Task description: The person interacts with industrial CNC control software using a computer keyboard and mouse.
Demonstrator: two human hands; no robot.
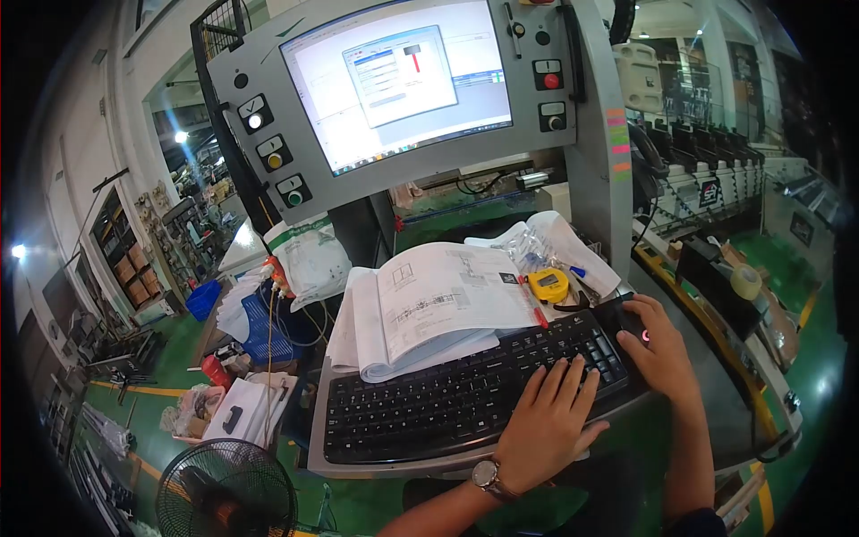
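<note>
My left hand (550, 430), with a watch (486, 474) on its wrist, lies over the right part of a black keyboard (416, 407). Its fingers are stretched out and rest near the number keys. To the right, my right hand (669, 353) curves over a dark mouse (619, 313), which it mostly covers; a small red light shows by the fingers. An open booklet of printed drawings (447, 291) leans on the keyboard's back edge. Near it are a red pen (536, 306) and a yellow tape measure (548, 285).
Above stands a grey control panel (376, 174) with buttons and a lit screen (403, 89) displaying a dialog window. A plastic bag (309, 259) sits left of the booklet. A black fan (226, 492) stands at lower left. Machinery (707, 192) occupies the right side.
</note>
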